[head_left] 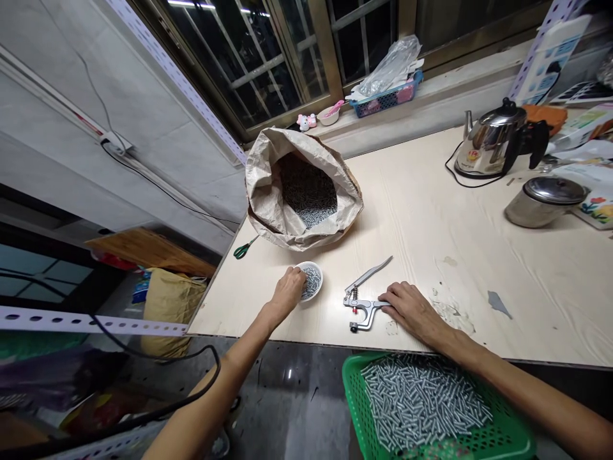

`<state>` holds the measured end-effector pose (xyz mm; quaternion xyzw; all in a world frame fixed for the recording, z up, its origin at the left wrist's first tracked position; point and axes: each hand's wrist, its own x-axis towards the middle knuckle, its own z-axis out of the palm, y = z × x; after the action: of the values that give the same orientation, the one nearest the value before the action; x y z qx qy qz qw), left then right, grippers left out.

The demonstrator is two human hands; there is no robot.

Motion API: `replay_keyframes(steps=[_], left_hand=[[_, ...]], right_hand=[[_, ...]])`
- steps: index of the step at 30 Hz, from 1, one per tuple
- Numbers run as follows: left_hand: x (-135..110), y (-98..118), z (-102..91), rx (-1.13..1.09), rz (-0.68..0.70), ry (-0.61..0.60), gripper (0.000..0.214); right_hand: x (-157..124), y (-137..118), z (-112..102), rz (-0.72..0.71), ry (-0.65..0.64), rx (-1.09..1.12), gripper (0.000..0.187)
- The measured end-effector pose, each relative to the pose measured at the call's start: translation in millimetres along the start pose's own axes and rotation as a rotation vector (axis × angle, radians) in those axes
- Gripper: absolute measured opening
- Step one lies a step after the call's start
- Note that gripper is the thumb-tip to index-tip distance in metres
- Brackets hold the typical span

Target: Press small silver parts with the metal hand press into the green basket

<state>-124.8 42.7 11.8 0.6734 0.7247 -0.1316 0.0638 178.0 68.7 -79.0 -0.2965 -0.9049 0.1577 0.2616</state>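
Observation:
My left hand (287, 292) reaches into a small white bowl (313, 271) of little metal pieces, with its fingers curled down among them. My right hand (410, 308) rests on the handle end of a metal hand press tool (363, 299) lying flat on the pale table, its fingers bent over that end. A green plastic basket (354, 390) full of small silvery cylinders sits below the table edge in front of me.
An open paper sack (268, 191) of dark metal parts stands behind the bowl, with green-handled scissors (244, 249) to its left. A steel kettle (493, 137) and a lidded pot (543, 201) stand at the right. The windowsill holds a blue basket (387, 99).

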Motion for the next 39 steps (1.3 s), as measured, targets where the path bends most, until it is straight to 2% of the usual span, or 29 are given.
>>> replay_keyframes(steps=[6,12,14,16,18,19,21,24,27,33,39], left_hand=[[1.7,-2.4,-1.7,-0.125,-0.091,-0.032,0.014],[1.1,-4.5,-2.8,-0.131,-0.130,-0.042,0.016],[-2.5,-4.2,-4.9,-0.143,-0.136,0.020,0.018],[-9.9,0.3,-6.2,-0.209,-0.131,0.142,0.021],[-21.0,11.4,-5.0,-0.354,-0.100,0.243,0.023],[-27.5,19.6,-3.3,-0.457,-0.083,0.250,0.023],[-40.3,39.4,2.3,-0.713,-0.076,0.177,0.020],[-54.6,69.7,14.1,-1.117,-0.161,0.000,0.024],[-60.2,90.5,26.9,-1.366,-0.257,-0.090,0.034],[-61.4,103.1,46.7,-1.430,-0.324,-0.068,0.043],[-57.1,103.9,48.3,-1.386,-0.375,-0.091,0.045]], right_hand=[[0.8,0.6,1.2,-0.005,0.009,0.002,0.014],[0.5,1.5,2.8,-0.002,0.002,-0.008,0.013],[0.8,1.8,3.4,-0.004,0.007,-0.016,0.013],[1.4,2.0,4.1,-0.010,0.016,-0.032,0.012],[2.0,2.1,4.9,-0.024,0.013,-0.057,0.012],[2.1,2.1,5.2,-0.035,0.006,-0.076,0.012],[1.8,1.9,5.1,-0.064,-0.014,-0.125,0.015],[0.0,1.0,2.5,-0.114,-0.039,-0.175,0.022],[-1.6,-0.8,-1.8,-0.156,-0.035,-0.182,0.024],[-0.4,-4.9,-8.2,-0.165,-0.018,-0.242,0.024],[0.5,-5.7,-9.7,-0.130,-0.042,-0.201,0.024]])
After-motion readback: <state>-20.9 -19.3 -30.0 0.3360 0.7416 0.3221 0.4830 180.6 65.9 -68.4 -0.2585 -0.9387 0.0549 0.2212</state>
